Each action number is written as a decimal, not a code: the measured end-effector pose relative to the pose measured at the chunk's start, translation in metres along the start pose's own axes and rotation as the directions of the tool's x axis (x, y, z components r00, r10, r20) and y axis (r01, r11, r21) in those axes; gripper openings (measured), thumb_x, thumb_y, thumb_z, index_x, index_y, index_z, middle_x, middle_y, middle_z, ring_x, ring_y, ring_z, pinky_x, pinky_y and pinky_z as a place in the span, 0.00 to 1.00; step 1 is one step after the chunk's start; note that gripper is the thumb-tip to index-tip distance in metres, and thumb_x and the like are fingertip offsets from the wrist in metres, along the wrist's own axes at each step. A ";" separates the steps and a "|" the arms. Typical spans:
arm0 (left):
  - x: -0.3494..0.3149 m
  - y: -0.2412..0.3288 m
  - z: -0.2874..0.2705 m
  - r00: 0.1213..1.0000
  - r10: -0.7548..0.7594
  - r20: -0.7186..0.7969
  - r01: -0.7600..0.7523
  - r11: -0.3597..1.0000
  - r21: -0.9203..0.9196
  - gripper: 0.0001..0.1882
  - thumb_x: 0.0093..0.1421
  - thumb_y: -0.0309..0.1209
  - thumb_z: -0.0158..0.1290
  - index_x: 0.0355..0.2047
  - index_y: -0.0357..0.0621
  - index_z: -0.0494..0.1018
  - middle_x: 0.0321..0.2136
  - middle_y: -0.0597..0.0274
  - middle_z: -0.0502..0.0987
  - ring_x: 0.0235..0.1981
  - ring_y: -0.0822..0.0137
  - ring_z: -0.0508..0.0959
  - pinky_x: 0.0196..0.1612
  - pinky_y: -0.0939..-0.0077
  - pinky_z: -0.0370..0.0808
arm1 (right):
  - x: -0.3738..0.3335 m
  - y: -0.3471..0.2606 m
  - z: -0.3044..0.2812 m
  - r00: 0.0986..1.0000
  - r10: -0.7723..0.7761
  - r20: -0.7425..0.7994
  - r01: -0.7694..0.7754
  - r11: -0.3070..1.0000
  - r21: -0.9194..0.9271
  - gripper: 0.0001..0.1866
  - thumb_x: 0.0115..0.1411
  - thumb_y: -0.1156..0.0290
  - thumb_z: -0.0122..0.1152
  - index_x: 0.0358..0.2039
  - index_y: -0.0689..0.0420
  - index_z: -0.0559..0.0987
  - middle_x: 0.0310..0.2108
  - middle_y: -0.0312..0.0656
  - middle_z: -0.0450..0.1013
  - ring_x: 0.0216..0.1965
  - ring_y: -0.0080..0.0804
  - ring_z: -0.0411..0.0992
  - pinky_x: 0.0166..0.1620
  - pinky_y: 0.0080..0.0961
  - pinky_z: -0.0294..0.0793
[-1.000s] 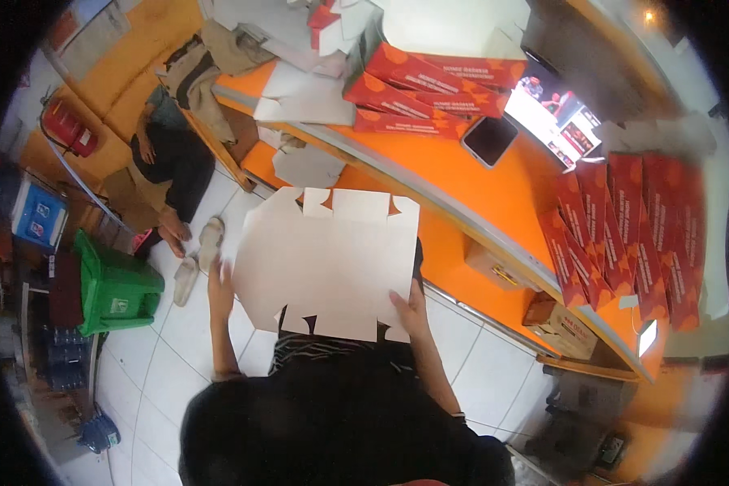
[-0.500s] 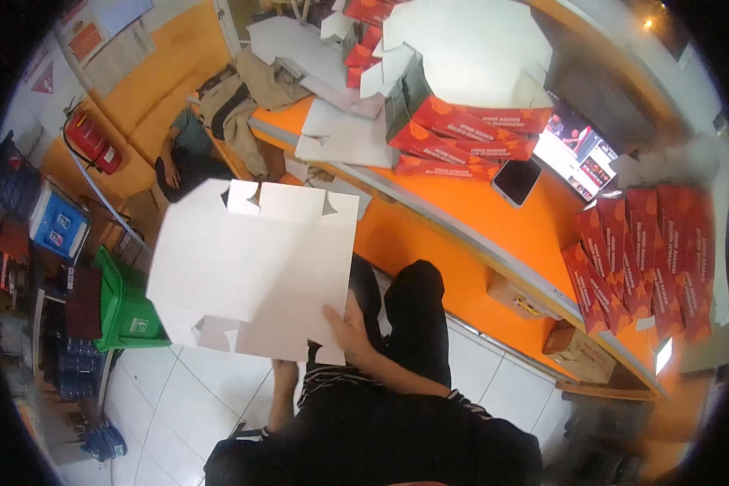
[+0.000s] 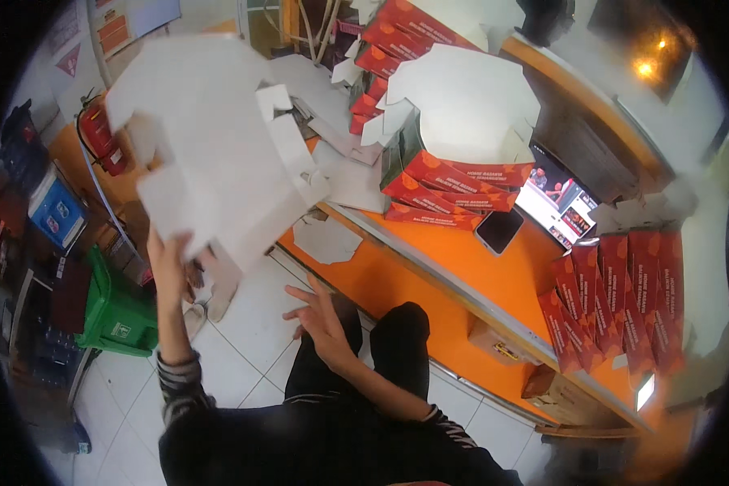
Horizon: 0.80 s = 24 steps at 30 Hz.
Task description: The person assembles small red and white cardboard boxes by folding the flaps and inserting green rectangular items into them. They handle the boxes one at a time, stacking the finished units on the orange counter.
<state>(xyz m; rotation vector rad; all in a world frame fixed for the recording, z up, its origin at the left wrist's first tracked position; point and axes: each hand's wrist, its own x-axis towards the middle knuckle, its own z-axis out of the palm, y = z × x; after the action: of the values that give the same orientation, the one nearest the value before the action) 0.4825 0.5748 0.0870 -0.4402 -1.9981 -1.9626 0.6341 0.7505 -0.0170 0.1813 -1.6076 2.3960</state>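
Note:
A white cardboard box (image 3: 211, 138), partly folded with its flaps sticking out, is held up at the left, its pale inner face toward me. My left hand (image 3: 168, 263) grips its near edge from below; the fingertips are partly hidden and blurred. My right hand (image 3: 320, 324) is off the cardboard, above my right thigh, fingers spread and holding nothing. On the orange counter (image 3: 449, 255) stands a stack of folded boxes (image 3: 454, 190) with red sides and white lids standing open. Several red box sides (image 3: 616, 300) lean together at the counter's right end.
A phone (image 3: 500, 231) and a lit screen (image 3: 555, 198) lie beside the stack. A cut cardboard sheet (image 3: 328, 239) rests below the counter edge. A green bin (image 3: 121, 312) and a fire extinguisher (image 3: 101, 134) are at the left. Another person's foot (image 3: 223, 283) shows beneath the held box.
The cardboard box has swung up and away to the left, its right-side flaps now folded up. My right hand has let go of it; my left hand has come into view, raised with it.

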 end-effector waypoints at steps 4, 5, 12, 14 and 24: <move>0.083 0.036 0.037 0.986 0.089 0.140 -0.070 0.988 -0.136 0.20 0.49 0.28 0.43 0.43 0.33 0.64 0.36 0.58 0.69 0.40 0.68 0.68 0.43 0.74 0.66 | -0.025 0.003 -0.024 0.995 0.063 -0.073 -0.067 0.997 -0.047 0.29 0.63 0.69 0.43 0.61 0.56 0.46 0.54 0.52 0.58 0.40 0.33 0.69 0.34 0.20 0.70; 0.106 0.034 0.045 0.979 0.095 0.179 -0.059 0.979 -0.197 0.19 0.49 0.28 0.42 0.42 0.34 0.64 0.35 0.59 0.69 0.41 0.68 0.68 0.42 0.74 0.66 | -0.031 0.002 -0.028 0.990 0.089 -0.109 -0.096 0.993 -0.061 0.29 0.63 0.69 0.43 0.61 0.57 0.48 0.54 0.52 0.59 0.40 0.32 0.69 0.35 0.20 0.70; 0.193 0.050 0.106 0.970 0.021 0.242 -0.034 0.998 0.051 0.16 0.51 0.29 0.39 0.38 0.30 0.61 0.28 0.50 0.70 0.18 0.58 0.76 0.17 0.74 0.73 | -0.064 -0.002 -0.060 0.954 0.163 -0.253 -0.166 0.986 0.011 0.25 0.63 0.68 0.44 0.59 0.57 0.53 0.51 0.50 0.62 0.39 0.31 0.70 0.35 0.21 0.70; 0.209 0.044 0.122 0.952 0.006 0.306 -0.024 0.998 0.055 0.17 0.51 0.29 0.39 0.39 0.29 0.60 0.26 0.49 0.71 0.15 0.57 0.76 0.16 0.74 0.75 | -0.070 0.002 -0.069 0.945 0.146 -0.294 -0.154 0.988 -0.003 0.24 0.63 0.68 0.44 0.58 0.56 0.54 0.49 0.50 0.63 0.38 0.29 0.70 0.35 0.20 0.70; 0.280 -0.027 0.180 0.840 -0.029 0.542 -0.029 0.995 0.098 0.16 0.56 0.29 0.35 0.40 0.27 0.58 0.32 0.46 0.68 0.22 0.52 0.77 0.24 0.71 0.79 | -0.079 0.002 -0.090 0.906 0.180 -0.384 -0.180 0.983 0.035 0.20 0.62 0.71 0.44 0.55 0.55 0.60 0.48 0.46 0.65 0.37 0.30 0.70 0.36 0.22 0.70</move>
<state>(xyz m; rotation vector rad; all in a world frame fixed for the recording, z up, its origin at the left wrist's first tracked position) 0.2171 0.7558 0.1773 -1.0755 -2.4079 -1.8621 0.7123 0.8216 -0.0721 -0.4353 -1.4906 2.3673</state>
